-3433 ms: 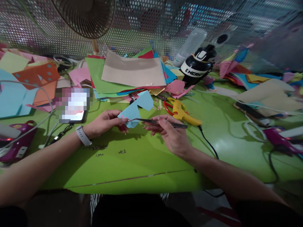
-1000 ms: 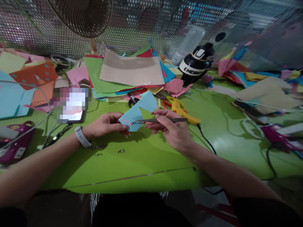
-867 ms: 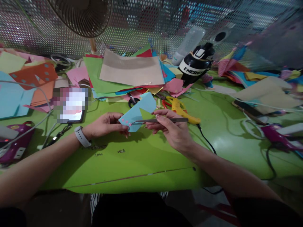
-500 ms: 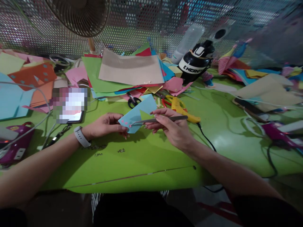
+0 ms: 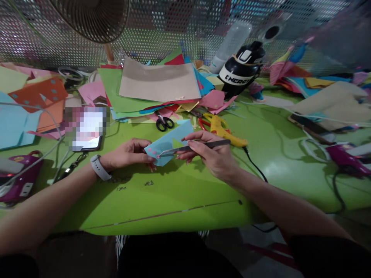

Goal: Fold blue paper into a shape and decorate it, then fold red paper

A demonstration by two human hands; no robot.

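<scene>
My left hand (image 5: 131, 151) pinches the left end of a light blue paper piece (image 5: 183, 130), holding it tilted above the green table. Several small pink dots (image 5: 153, 152) show near that end, and a green patch (image 5: 176, 143) lies near its middle. In my right hand (image 5: 210, 154) is a pair of tweezers (image 5: 208, 144), gripped like a pen. Their bent tip touches or hovers just over the pink dot closest to the paper's lower edge; which one I cannot tell. Tiny dark bits (image 5: 148, 183) lie on the table below the paper.
Behind the paper lie black-handled scissors (image 5: 164, 123) and a yellow glue gun (image 5: 227, 133) with a black cord. Stacked coloured sheets (image 5: 159, 83) and a black bottle (image 5: 240, 69) stand farther back. A phone (image 5: 89, 128) rests at left, near a purple power strip (image 5: 21, 175).
The paper tilts slightly differently, its far end a little lower, so the scissors' handles show more. Both hands keep their grips, and the tweezer tip stays near the pink dots.
</scene>
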